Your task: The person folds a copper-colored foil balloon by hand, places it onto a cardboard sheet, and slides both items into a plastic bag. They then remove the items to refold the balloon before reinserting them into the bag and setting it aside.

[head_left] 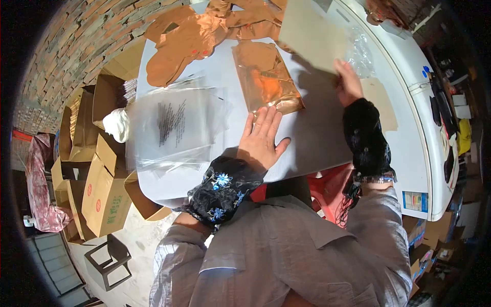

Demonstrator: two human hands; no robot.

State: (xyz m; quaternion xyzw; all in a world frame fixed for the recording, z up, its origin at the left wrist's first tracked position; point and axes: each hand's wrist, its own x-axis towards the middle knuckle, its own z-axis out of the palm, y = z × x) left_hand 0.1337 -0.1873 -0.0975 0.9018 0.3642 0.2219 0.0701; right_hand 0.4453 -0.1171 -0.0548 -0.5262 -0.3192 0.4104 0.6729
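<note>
Cardboard sheet [312, 33] is the biggest thing I'm handling here: a flat tan board up at the far side of the white table [317, 138], tilted up off the surface, with my right hand [348, 82] pinching its near corner. Fingers are closed on that edge, thumb side hidden, so I can't tell how firm the grip is. I'd guess it's light and stiff but floppy at this size, so a one-corner hold probably lets it swing; taking it along a long edge would be steadier.

Nearer me than the board, the stack of clear plastic bags [174, 128] sits to the left, printed text showing through. Looks thin, slippery, and likely to slide or blow around.

Between those bags and the board lies the copper foil bag [266, 79], shiny and crinkly, flat on the table. My left hand [261, 140] is spread open, palm down, fingertips just touching its near edge, holding nothing. I'd say it creases easily, so press flat, don't grab.

Room: the patch right under the board is bare, and more brown cutouts [184, 43] crowd the far left corner. The table edge is close on my side, with open cartons [102, 194] on the floor below the left edge.
</note>
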